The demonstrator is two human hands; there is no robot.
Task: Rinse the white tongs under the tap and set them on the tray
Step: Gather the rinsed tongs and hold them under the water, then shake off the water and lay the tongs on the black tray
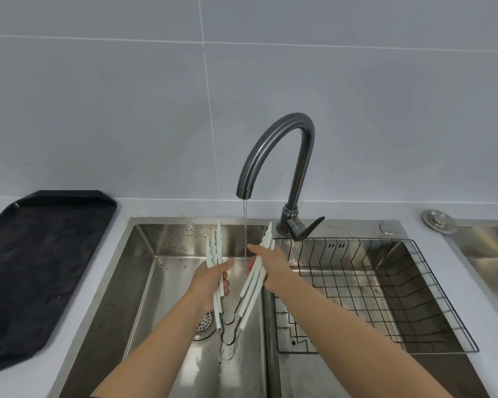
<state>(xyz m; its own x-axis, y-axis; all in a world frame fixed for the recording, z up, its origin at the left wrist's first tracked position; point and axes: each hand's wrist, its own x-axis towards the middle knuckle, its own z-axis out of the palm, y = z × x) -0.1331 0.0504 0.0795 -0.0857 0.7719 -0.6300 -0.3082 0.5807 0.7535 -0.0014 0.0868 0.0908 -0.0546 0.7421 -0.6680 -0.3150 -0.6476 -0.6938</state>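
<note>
White tongs (252, 291) with wavy tips and metal hinged ends are held spread in a V over the left sink basin (144, 282). My left hand (210, 282) grips the left arms of the tongs. My right hand (266, 264) grips the right arms. A thin stream of water (245, 225) falls from the dark curved tap (282, 145) between the two spread sides, by my right fingertips. The black tray (41, 262) lies on the counter to the left of the sink.
A black wire rack (385, 294) sits in the right basin. The tap lever (306, 228) points forward right. A round metal cap (439, 221) lies on the counter at right. A drain strainer (204, 324) shows under my left wrist.
</note>
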